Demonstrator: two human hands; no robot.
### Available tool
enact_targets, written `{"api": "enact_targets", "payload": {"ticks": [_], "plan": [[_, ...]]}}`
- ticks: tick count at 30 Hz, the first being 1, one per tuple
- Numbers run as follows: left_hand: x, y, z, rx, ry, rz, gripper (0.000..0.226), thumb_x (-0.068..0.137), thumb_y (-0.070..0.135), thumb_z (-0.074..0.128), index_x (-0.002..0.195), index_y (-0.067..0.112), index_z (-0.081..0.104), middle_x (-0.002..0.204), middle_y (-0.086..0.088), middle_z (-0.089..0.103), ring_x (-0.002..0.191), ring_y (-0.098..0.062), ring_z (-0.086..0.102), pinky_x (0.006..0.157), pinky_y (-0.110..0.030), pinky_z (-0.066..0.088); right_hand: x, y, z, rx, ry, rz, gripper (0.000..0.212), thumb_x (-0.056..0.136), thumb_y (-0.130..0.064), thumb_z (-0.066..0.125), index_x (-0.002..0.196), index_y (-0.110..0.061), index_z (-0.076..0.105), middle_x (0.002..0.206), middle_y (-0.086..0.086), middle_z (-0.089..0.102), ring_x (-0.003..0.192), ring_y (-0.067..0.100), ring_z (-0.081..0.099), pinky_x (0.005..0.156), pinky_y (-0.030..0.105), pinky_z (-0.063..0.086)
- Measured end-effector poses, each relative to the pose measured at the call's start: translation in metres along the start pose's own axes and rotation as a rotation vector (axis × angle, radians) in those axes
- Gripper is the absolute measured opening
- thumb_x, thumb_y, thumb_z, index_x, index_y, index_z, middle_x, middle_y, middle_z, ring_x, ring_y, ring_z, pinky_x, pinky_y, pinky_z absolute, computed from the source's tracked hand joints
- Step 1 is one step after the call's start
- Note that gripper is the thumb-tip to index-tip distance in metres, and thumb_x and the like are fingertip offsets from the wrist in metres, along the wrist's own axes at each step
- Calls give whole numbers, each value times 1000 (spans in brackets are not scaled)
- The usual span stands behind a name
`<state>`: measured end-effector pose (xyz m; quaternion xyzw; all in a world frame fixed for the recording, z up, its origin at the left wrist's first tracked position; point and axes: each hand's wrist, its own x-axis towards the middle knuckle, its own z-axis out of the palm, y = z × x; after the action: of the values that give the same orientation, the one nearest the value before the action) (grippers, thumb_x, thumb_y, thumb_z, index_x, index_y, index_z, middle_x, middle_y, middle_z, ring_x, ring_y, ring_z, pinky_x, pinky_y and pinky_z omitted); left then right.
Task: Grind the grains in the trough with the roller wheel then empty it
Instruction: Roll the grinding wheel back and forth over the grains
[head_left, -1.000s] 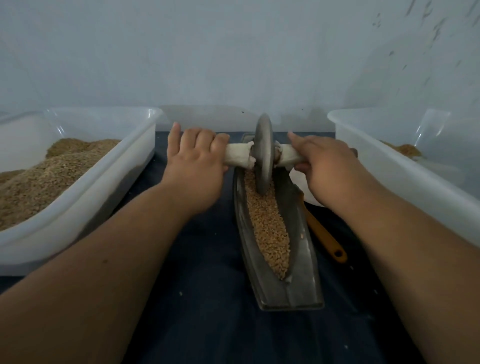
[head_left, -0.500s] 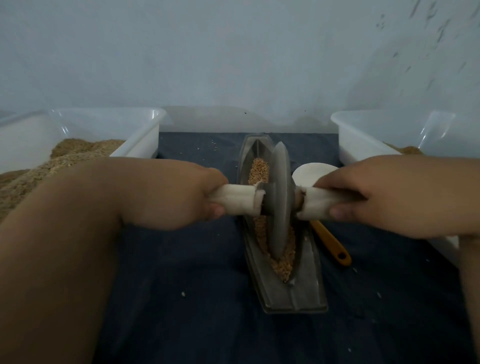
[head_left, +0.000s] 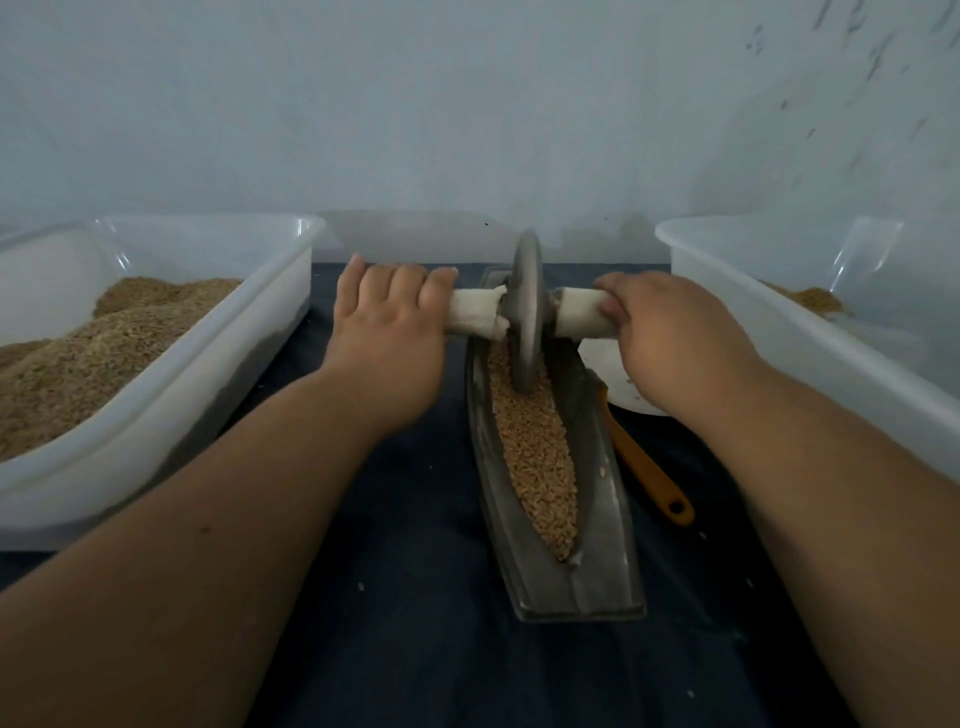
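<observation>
While our left hand (head_left: 387, 332) and right hand (head_left: 670, 338) grip the white-wrapped axle (head_left: 475, 316) (lying crosswise), the roller wheel (head_left: 525, 312) stands upright in the grains (head_left: 537, 457) at the far end of the trough (head_left: 602, 525), whose long axis runs away from us.

We take this for a plain, improvised grain-working corner, though we cannot tell whether it belongs to a home or a workshop. A bare pale wall (head_left: 467, 104), scuffed at the upper right, fills the top of the frame, and a dark blue cloth (head_left: 415, 649) dotted with stray kernels covers the work surface across the lower half. A translucent left-hand tub (head_left: 171, 384) heaped with tan meal (head_left: 78, 364) and a right-hand tub (head_left: 789, 353) flank the centre, where a metal trough (head_left: 597, 571) holds grains (head_left: 535, 452) under a hand-driven roller wheel (head_left: 524, 312).
</observation>
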<state>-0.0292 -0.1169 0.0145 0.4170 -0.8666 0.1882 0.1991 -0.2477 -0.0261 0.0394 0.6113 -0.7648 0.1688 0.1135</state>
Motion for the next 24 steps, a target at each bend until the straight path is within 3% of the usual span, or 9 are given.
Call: {"api": "enact_targets", "payload": {"ticks": [3,5,9,12,15,18,20,24], "plan": [[-2,-4,1,-7,-97,-5,61,93,39,48,146,15,28,138,-10,41,127,-33,36,115,-51,13,-12,0,0,-97,94,-117,33,101,-30,44,131,-19,52,118,10,64,101,33,58,89,48,48],[-5,-8,-8,-35,-163,23,56,94,43,47,141,16,32,132,-10,44,120,-32,42,107,-49,27,-21,-1,-6,-170,32,-209,45,96,-36,52,137,-20,46,120,8,62,101,31,57,89,48,48],[-10,-17,-37,-114,-279,173,32,94,46,43,117,24,45,111,-2,53,96,-22,51,86,-42,45,-39,-5,-36,-171,-136,-241,25,93,-33,58,116,-31,51,96,-3,55,82,18,54,72,38,48],[-18,-20,-56,-118,-456,277,20,91,54,39,98,35,39,94,11,52,80,-7,51,66,-27,39,-51,-9,-57,-218,-299,-266,20,92,-31,59,110,-35,51,92,-11,52,76,8,51,63,24,38],[-23,-20,-65,-129,-505,300,24,89,57,36,100,37,40,89,12,51,76,-4,51,61,-15,34,-52,-12,-60,-303,-449,-275,22,98,-26,51,121,-25,50,107,-8,53,85,4,48,60,15,27],[-18,-20,-61,-151,-536,248,22,93,52,40,101,33,43,89,10,53,75,-6,53,65,-24,41,-49,-13,-52,-245,-367,-290,16,96,-17,52,108,-26,47,89,-10,49,71,1,46,62,13,37],[-13,-19,-51,-193,-507,175,20,95,49,41,100,29,45,92,7,55,77,-9,53,70,-32,44,-44,-9,-39,-164,-268,-253,25,90,-10,55,108,-25,47,95,-3,52,80,13,52,71,30,47],[-5,-6,-19,14,-111,99,33,97,39,41,121,17,47,112,-8,54,100,-30,52,89,-44,40,-23,-8,-2,-180,1,-164,33,91,-11,48,124,-15,47,110,9,52,97,27,48,80,37,36]]}}
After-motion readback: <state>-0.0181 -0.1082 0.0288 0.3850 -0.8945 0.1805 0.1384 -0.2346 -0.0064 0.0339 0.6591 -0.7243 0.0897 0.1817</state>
